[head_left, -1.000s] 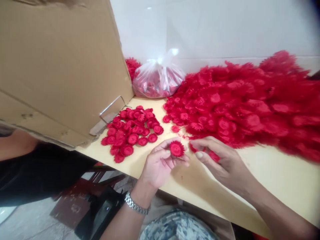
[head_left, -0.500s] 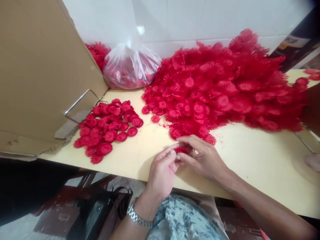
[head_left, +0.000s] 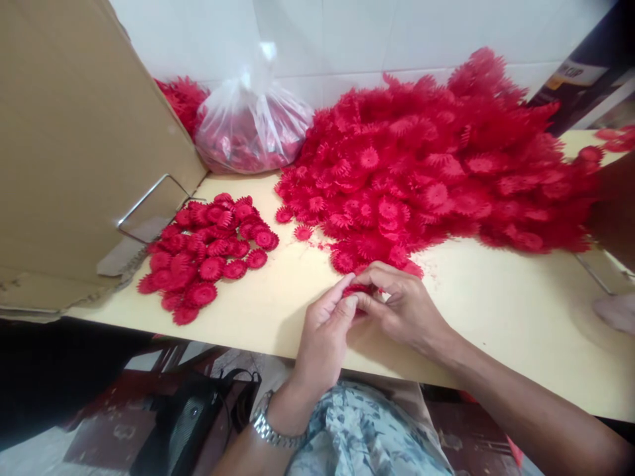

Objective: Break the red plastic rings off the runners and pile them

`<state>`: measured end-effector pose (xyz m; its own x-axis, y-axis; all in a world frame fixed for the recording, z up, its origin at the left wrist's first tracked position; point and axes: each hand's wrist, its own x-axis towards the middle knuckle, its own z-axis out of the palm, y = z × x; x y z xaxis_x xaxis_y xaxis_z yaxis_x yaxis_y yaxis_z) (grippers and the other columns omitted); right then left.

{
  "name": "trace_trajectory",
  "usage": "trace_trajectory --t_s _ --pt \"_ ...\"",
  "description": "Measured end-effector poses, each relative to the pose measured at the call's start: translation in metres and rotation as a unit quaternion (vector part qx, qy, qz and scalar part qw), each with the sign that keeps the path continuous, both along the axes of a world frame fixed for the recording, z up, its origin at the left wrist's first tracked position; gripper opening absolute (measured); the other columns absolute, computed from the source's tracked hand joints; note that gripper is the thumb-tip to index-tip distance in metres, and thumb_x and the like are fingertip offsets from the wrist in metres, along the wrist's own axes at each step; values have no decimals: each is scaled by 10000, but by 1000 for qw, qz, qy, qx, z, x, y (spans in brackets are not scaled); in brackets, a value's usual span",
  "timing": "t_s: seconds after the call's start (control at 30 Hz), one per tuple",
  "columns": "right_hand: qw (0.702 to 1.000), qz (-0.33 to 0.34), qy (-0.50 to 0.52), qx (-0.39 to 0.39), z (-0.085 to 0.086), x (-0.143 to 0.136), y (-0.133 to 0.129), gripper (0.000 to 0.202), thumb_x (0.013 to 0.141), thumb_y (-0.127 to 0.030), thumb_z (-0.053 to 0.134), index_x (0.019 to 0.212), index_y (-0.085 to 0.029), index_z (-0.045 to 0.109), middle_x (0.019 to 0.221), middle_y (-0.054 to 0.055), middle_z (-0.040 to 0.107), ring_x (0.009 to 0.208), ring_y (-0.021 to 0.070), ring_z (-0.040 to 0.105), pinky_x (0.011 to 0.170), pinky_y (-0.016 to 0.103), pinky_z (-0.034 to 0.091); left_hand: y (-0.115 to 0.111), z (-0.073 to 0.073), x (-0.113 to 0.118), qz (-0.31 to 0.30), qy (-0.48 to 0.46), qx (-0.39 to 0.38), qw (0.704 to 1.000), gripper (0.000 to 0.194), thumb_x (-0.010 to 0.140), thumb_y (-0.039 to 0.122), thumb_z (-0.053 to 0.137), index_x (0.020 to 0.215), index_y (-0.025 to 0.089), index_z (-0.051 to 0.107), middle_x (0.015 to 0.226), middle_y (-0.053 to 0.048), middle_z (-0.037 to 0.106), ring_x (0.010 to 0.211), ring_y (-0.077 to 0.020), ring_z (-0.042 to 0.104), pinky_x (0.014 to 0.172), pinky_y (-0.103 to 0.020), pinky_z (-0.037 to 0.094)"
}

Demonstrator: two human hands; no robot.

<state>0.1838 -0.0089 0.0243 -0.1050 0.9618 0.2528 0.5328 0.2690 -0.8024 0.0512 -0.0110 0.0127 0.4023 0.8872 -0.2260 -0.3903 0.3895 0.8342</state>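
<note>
Between my two hands is a small red disc with a fringed edge point(head_left: 356, 289), partly covered by my fingers. My left hand point(head_left: 327, 324) pinches it from the left, thumb on the near side. From the right, my right hand point(head_left: 401, 301) grips it between thumb and bent fingers. Just beyond my fingertips spreads a big heap of loose red fringed discs point(head_left: 426, 178). To the left on the table point(head_left: 278, 317) lies a smaller pile of red discs point(head_left: 211, 254) that look thicker and rounder.
A cardboard box point(head_left: 89, 145) stands at the left, with a bent metal wire point(head_left: 143, 201) beside it. A knotted clear bag of red pieces point(head_left: 253, 132) rests against the wall. Another person's hand point(head_left: 615, 312) is at the right edge. A dark printed box point(head_left: 580, 73) stands at the back right.
The view has shifted slightly, so everything sits a little further left. My thumbs have come closer together on the red disc, and my right fingers have curled in more.
</note>
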Motion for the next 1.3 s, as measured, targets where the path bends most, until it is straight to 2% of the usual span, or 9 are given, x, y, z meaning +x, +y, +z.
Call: trace_trajectory --t_s 0.2,0.43,0.6,0.73,0.8,0.93,1.07,1.17,1.3 --pt "999 -10 24 -26 0 0 0 91 779 -116 533 734 -159 599 699 7 570 603 117 563 545 230 443 -3 -5 3 1 50 49 998 367 874 265 512 1231 196 560 1156 -67 633 1037 -204 583 888 -314 474" --pt "998 -7 -47 28 -2 3 2 132 823 -136 478 733 -166 569 673 14 576 604 121 542 557 228 418 -4 -3 6 3 51 52 997 388 869 227 504 1254 203 545 1175 -65 627 1028 -195 585 890 -306 475" --pt "993 -31 -106 48 -7 1 1 238 881 -208 397 657 -182 475 585 0 527 517 112 490 506 224 367 -5 -3 9 16 30 31 999 375 830 197 537 1201 206 594 1045 -53 678 938 -181 611 816 -285 501" --pt "995 -33 -90 -4 -7 -2 2 305 903 -244 368 606 -189 406 515 -28 459 454 93 444 461 210 320 -3 -5 10 37 39 -4 999 390 800 151 534 1180 203 607 831 -12 696 741 -130 620 716 -248 519" --pt "996 -19 -90 -14 -5 -2 3 312 914 -252 362 614 -185 415 536 -25 472 470 92 454 471 208 327 0 -4 8 48 45 -19 998 410 783 122 526 1177 202 605 828 -5 693 702 -113 613 691 -238 524" --pt "987 22 -152 50 -1 -2 6 302 930 -276 370 680 -174 505 619 4 508 553 115 476 512 226 354 5 -1 4 66 41 -23 997 409 782 114 502 1174 178 596 905 -29 693 768 -132 633 703 -258 534" --pt "964 7 -209 161 1 -2 7 224 925 -271 400 850 -164 582 740 55 566 689 160 528 605 264 413 6 -1 -1 95 52 -16 994 383 787 134 501 1157 176 595 884 -30 697 772 -149 646 678 -267 542" --pt "945 18 -239 224 1 -2 6 179 904 -213 432 816 -174 583 748 62 572 722 173 528 633 282 418 6 -1 -4 82 59 0 995 303 790 129 479 1038 158 651 798 -27 697 734 -157 652 651 -273 547" --pt "928 40 -276 247 -1 1 7 185 895 -171 433 789 -175 585 747 63 572 717 171 508 620 286 404 5 1 -6 60 55 3 997 241 798 157 498 958 154 677 801 -27 696 709 -153 647 645 -274 549"
